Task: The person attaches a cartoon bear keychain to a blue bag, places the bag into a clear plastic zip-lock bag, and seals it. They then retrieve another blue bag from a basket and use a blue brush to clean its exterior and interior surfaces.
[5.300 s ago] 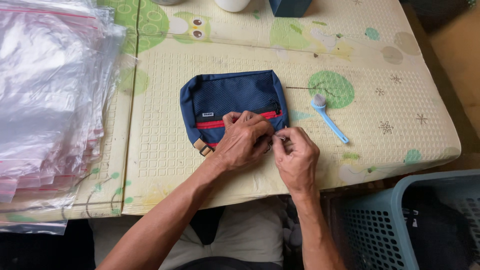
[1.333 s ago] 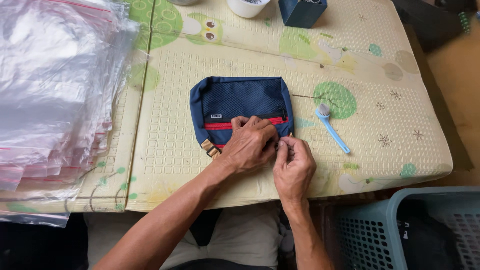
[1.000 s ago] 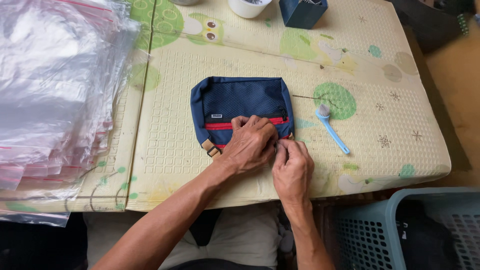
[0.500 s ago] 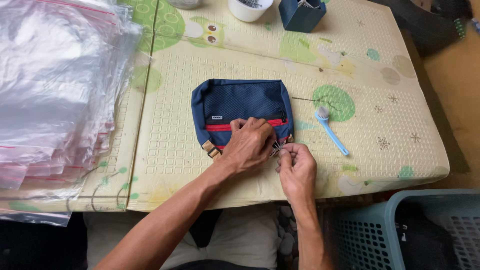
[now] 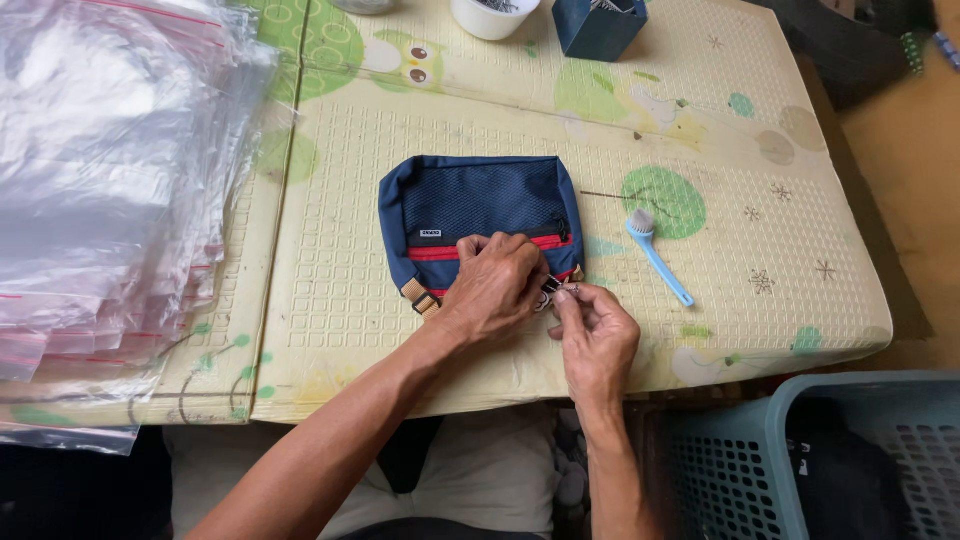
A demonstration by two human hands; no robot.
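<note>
On a patterned mat [image 5: 400, 330], the left hand [image 5: 492, 290] presses a navy pouch [image 5: 475, 205]; the right hand [image 5: 597, 335] grip pinches its zipper pull [image 5: 556, 289].

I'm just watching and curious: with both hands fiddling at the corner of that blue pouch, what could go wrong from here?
The right hand pinches a small metal piece at the pouch corner; it could slip, or nip a fingertip. The left hand covers the red zipper, hiding part of the work, so fabric might snag unseen. The brush lies near the right hand, so a stray nudge may push it along the mat.
</note>
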